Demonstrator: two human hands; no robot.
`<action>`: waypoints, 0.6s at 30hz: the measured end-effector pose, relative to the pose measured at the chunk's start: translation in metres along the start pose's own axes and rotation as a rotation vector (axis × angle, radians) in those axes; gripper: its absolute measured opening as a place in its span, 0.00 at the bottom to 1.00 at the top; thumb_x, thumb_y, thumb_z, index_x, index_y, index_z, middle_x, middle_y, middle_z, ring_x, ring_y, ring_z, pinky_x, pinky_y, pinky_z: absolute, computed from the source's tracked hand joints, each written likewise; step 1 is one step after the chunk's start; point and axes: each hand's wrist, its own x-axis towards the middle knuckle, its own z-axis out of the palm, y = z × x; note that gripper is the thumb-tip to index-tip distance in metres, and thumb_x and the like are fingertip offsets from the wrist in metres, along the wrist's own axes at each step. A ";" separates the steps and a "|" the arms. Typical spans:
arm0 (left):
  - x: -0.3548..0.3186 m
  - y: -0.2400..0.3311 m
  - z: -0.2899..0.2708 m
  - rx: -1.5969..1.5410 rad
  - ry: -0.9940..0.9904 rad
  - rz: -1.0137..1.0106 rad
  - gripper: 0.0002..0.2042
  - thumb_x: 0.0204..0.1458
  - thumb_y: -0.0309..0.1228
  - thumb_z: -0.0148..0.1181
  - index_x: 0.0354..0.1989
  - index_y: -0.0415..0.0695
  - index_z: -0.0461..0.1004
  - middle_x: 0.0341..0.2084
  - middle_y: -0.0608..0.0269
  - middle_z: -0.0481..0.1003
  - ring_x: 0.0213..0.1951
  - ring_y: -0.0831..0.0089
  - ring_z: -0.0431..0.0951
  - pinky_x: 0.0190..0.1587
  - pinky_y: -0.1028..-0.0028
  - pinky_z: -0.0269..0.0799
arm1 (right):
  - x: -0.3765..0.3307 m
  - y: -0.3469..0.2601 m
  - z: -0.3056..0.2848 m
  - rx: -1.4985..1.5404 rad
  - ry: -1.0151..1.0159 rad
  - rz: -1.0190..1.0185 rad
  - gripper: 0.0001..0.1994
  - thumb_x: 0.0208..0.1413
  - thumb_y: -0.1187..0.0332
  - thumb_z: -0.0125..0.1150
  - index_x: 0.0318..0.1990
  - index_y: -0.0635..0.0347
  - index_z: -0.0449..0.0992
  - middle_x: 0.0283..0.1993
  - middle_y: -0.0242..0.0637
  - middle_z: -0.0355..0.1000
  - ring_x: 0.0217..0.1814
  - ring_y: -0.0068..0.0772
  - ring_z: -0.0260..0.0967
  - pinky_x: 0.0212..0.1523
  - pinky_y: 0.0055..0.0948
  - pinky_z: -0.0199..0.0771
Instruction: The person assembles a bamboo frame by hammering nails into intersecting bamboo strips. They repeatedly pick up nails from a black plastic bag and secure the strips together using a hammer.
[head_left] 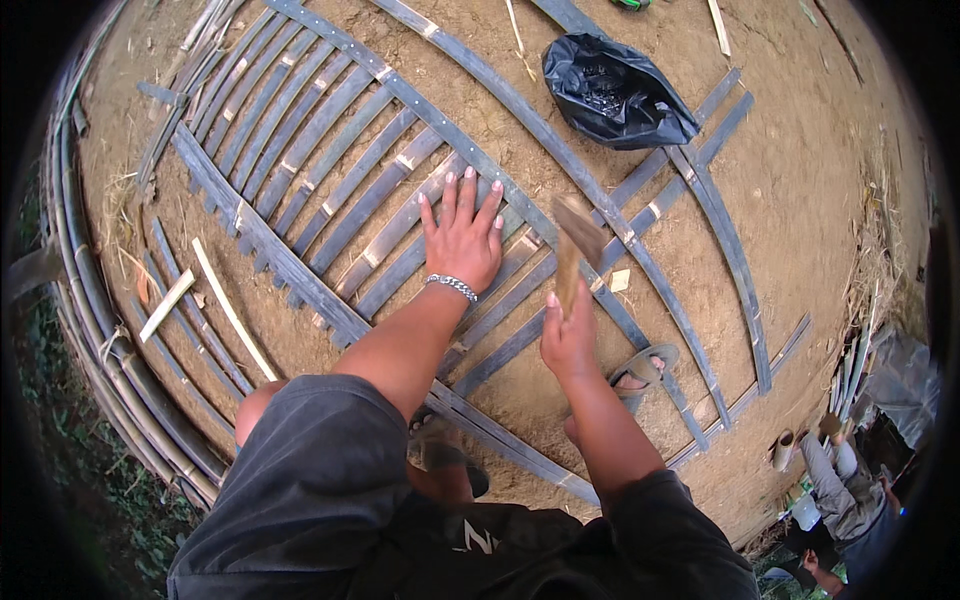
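Head | left hand (464,235) palm-down on slats (375,204) | right hand (569,338) gripping tool (568,265)

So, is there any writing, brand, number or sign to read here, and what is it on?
Dark shirt: a white, angular printed mark, only partly showing; I won't copy it.
Dark slats, wooden-handled tool, black bag: no lettering I can make out.
Small items near another person, lower right: too small and blurred.

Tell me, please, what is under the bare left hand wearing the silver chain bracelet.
The left hand rests over flat, dark grey slats, which show around its edges, beside a long grey strip studded with small dots. Whatever lies directly beneath the palm is covered.
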 end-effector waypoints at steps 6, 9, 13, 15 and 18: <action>-0.007 0.004 -0.001 -0.012 0.004 0.011 0.26 0.66 0.41 0.51 0.73 0.61 0.64 0.77 0.56 0.54 0.78 0.51 0.49 0.76 0.37 0.34 | -0.039 0.002 0.019 0.412 0.014 0.304 0.29 0.69 0.63 0.55 0.70 0.72 0.58 0.59 0.67 0.70 0.59 0.65 0.73 0.60 0.47 0.72; -0.008 0.000 0.001 0.004 -0.005 0.008 0.26 0.66 0.41 0.51 0.73 0.61 0.65 0.77 0.56 0.54 0.78 0.51 0.49 0.76 0.37 0.34 | -0.017 -0.013 0.032 0.220 -0.077 0.295 0.29 0.70 0.62 0.54 0.70 0.76 0.57 0.59 0.67 0.71 0.60 0.63 0.72 0.62 0.47 0.70; -0.006 0.001 0.000 0.001 0.001 0.008 0.26 0.66 0.41 0.51 0.73 0.59 0.65 0.77 0.55 0.54 0.78 0.52 0.48 0.76 0.38 0.33 | -0.016 -0.014 0.032 0.238 0.053 0.170 0.28 0.71 0.65 0.52 0.70 0.73 0.55 0.47 0.54 0.73 0.43 0.45 0.75 0.45 0.37 0.75; -0.008 0.000 0.002 -0.001 -0.001 0.009 0.26 0.66 0.42 0.51 0.73 0.59 0.66 0.77 0.55 0.54 0.78 0.52 0.48 0.76 0.38 0.33 | -0.023 -0.012 0.028 0.447 0.085 0.117 0.28 0.70 0.66 0.52 0.71 0.73 0.54 0.45 0.53 0.75 0.40 0.43 0.76 0.42 0.36 0.76; -0.007 0.003 0.000 0.004 -0.008 0.009 0.26 0.66 0.42 0.50 0.73 0.58 0.66 0.77 0.55 0.54 0.78 0.52 0.48 0.76 0.38 0.33 | -0.009 -0.009 0.033 0.166 -0.046 0.174 0.29 0.70 0.65 0.53 0.70 0.76 0.54 0.46 0.57 0.75 0.42 0.49 0.77 0.44 0.39 0.76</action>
